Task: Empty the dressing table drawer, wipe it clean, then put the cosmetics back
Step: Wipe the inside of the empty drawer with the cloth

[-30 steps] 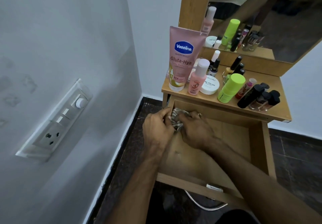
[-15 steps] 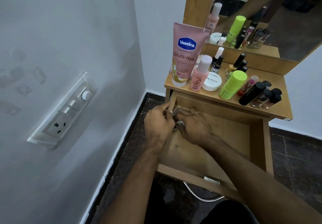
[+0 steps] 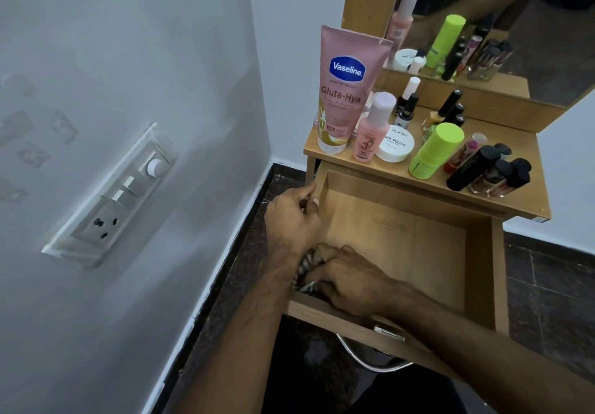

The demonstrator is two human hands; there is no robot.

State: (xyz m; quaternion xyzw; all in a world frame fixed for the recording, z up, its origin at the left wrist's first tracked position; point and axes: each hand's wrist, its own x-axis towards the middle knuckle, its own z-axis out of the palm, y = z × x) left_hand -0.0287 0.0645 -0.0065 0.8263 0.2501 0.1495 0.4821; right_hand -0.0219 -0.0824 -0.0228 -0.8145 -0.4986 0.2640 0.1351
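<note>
Wiping the drawer (image 3: 402,246), right hand (image 3: 351,280) bunches the soft, limp cloth (image 3: 307,264) in curled fingers; left hand (image 3: 291,217) pinches the drawer's side wall.

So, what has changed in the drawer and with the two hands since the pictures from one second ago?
The right hand has dragged the cloth from the back left corner of the drawer to the front left corner, and presses it there. The left hand has let go of the cloth and now holds the drawer's left wall. The drawer stays open with nothing but the cloth inside, and the cosmetics stay on the tabletop.
</note>
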